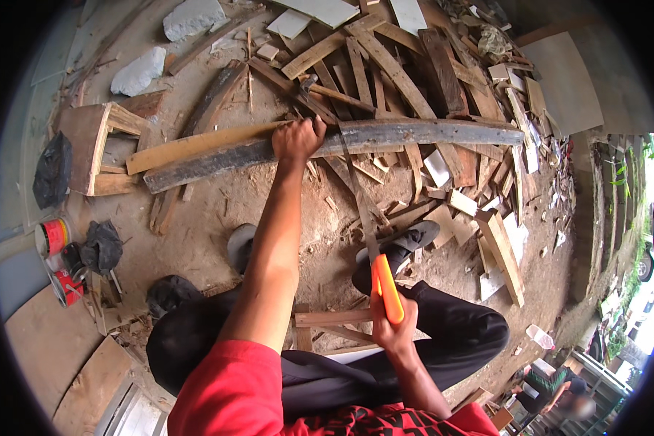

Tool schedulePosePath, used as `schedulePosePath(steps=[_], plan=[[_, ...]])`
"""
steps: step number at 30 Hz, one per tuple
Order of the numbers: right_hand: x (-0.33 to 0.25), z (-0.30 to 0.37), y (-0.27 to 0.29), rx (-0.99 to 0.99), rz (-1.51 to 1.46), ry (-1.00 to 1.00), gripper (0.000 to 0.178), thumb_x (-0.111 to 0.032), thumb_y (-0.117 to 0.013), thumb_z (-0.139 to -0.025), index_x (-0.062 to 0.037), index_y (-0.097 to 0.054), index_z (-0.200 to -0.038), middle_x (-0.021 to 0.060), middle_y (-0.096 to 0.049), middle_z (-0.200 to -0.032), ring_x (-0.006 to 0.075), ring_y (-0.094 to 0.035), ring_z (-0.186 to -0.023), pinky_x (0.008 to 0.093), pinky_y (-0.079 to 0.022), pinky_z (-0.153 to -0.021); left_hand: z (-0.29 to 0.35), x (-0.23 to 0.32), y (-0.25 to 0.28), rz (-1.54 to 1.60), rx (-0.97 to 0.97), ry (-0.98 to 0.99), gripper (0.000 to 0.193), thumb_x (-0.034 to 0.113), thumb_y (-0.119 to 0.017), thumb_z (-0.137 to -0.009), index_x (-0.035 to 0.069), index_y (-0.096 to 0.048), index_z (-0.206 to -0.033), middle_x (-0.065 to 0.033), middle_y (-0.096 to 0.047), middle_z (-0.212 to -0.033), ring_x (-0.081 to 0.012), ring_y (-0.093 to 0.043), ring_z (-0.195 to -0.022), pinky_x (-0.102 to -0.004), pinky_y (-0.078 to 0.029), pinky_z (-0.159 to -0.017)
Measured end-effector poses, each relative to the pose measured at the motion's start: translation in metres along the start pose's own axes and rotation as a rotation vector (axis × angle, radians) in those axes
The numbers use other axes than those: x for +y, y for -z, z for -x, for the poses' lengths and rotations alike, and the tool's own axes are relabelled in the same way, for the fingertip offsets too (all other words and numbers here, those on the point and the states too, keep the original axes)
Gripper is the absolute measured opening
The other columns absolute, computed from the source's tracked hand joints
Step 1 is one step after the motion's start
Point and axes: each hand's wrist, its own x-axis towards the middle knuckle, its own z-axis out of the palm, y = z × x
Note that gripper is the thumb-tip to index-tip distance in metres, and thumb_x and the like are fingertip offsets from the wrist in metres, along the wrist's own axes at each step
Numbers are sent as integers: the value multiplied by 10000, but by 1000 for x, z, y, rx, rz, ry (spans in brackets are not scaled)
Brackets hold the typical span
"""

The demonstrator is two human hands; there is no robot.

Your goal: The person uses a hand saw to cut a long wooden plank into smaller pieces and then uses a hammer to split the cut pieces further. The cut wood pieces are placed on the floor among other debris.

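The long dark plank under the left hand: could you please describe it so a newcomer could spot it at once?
Start at the heap of scrap timber on the dirt ground. Along its near edge lies the long dark plank, gripped by the left hand. It is grey-black and weathered, unlike the pale board beside it.

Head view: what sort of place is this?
Probably an outdoor woodworking yard: bare dirt ground, a heap of scrap boards, the left hand on a long plank, the right hand gripping an orange-handled tool.

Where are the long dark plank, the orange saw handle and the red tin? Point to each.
long dark plank (429, 133): head view, on its right half, past the left hand (298, 138).
orange saw handle (387, 289): head view, mid-grip above the right hand (394, 330).
red tin (53, 237): head view, its side.
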Motion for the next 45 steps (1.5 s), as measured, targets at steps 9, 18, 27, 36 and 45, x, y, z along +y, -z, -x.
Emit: schedulePosePath(steps=[9,18,27,36,45], plan=[[0,-9,-11,-31,-63,-6,184,-51,-647,-892,15,-576,-735,92,-496,-518,117,-492,-440,314,-385,-442,0,-5,-9,-17,118,-52,574,473,-313,-978,111,-735,-835,-193,-722,-835,-348,-720,-767,-467,-557,-737],[14,-86,-64,37,-223,-44,257,-105,-636,-909,19,-534,-708,78,-446,-521,67,-383,-537,318,-356,-460,5,0,-12,-3,168,-54,510,451,-366,-958,103,-735,-911,-167,-732,-910,-366,-711,-829,-462,-545,-813],[26,-65,-48,51,-129,113,223,-91,-620,-884,16,-545,-703,126,-483,-516,192,-518,-434,330,-393,-458,-13,1,-11,-34,289,-63,459,427,-420,-934,118,-737,-811,-149,-728,-814,-348,-714,-762,-458,-567,-733],[25,-8,-29,-59,-144,-35,202,-85,-616,-895,16,-602,-720,97,-521,-531,135,-534,-486,312,-439,-490,-1,3,2,-45,83,35,486,423,-352,-929,140,-747,-919,-163,-733,-934,-338,-717,-895,-448,-549,-821],[25,-117,-69,71,-117,90,265,-121,-612,-915,-4,-523,-695,18,-450,-547,73,-400,-509,300,-336,-456,-13,-14,-29,-23,86,-4,496,456,-373,-939,131,-748,-956,-184,-716,-1011,-385,-687,-956,-503,-528,-854]])
